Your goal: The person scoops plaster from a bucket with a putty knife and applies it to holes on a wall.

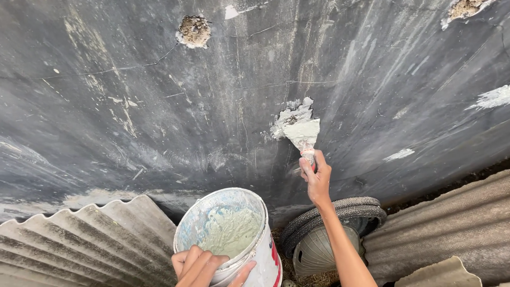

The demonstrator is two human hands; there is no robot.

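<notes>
Putty knife (301, 133) gripped in right hand (316, 178), blade pressed flat on dark wall (159, 106). Left hand (199, 268) clasps bucket (249, 250) rim, wrist cut off below.

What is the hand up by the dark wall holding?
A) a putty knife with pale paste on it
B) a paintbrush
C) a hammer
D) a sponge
A: the right hand grips a putty knife whose flat blade, smeared with pale paste, is pressed to a light patch on the dark wall, while the left hand holds the rim of the white bucket of the same paste.
</notes>
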